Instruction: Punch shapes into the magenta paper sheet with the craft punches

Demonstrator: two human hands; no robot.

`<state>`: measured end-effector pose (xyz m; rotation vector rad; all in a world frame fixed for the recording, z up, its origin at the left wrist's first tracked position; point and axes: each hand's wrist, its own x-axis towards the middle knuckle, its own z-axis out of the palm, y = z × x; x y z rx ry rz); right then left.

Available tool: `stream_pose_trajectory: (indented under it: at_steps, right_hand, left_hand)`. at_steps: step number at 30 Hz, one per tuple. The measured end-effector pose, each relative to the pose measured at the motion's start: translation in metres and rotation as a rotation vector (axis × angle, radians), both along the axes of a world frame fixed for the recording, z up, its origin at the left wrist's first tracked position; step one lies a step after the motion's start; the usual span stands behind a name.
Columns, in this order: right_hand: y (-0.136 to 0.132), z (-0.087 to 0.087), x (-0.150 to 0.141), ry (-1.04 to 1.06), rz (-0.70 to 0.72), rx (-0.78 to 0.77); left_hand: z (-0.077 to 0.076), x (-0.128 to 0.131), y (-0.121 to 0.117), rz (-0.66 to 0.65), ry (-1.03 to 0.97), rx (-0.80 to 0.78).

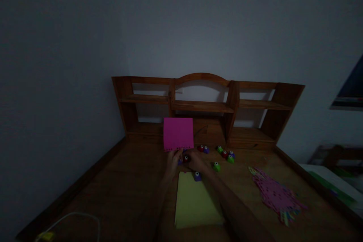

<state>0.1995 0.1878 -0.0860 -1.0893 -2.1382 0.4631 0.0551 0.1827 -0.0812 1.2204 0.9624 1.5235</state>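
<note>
A bright pink sheet [178, 133] with a row of holes along its lower edge stands upright on the wooden desk. My left hand [173, 159] is at that lower edge, its fingers drawn together. Close beside it, my right hand [195, 159] is curled, fingertips toward the left. Between the hands sits a small red toy with a round eye [186, 158], touching or nearly touching my right fingers. Part of a purple toy [179, 162] shows by my left hand. Dim light and overlapping fingers hide what each hand grips. Below lies a yellow paper pad [197, 206] with another purple eyed toy [197, 176].
Several red, purple and green eyed toys [224, 154] lie right of my hands, with one green toy [216, 166] nearer. A heap of pink perforated strips [273, 194] is farther right. A wooden shelf [202, 106] backs the desk. A white cable [82, 213] lies front left.
</note>
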Motion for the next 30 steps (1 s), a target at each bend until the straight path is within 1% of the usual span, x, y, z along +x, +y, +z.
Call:
stream_pose_trajectory:
  at_steps: [4, 11, 15, 19, 22, 26, 28, 30]
  right_hand:
    - [0.0, -0.001, -0.009, 0.012, 0.015, -0.004]
    - [0.003, -0.007, -0.011, 0.088, -0.007, -0.017]
    - [0.002, -0.006, -0.012, 0.194, -0.01, -0.062]
    - [0.002, 0.0, -0.009, 0.364, -0.022, -0.132]
    - [0.003, 0.005, 0.001, 0.499, -0.053, -0.188]
    - [0.002, 0.006, 0.027, 0.721, -0.133, -0.27]
    - [-0.004, 0.005, 0.042, 0.799, -0.135, -0.311]
    - [-0.017, 0.005, 0.056, 0.828, -0.121, -0.357]
  left_hand:
    - [0.002, 0.003, -0.004, -0.033, -0.038, -0.005]
    - [-0.002, 0.002, -0.003, -0.071, -0.067, 0.001]
    - [-0.001, 0.001, -0.002, -0.04, -0.069, -0.006]
    - [0.004, 0.0, -0.004, 0.002, -0.026, 0.019]
    - [0.009, 0.001, -0.007, 0.032, -0.018, 0.008]
    - [0.017, 0.005, -0.016, 0.048, -0.085, -0.043]
    - [0.022, 0.008, -0.021, 0.047, -0.142, -0.072]
    - [0.028, 0.011, -0.027, 0.044, -0.176, -0.09]
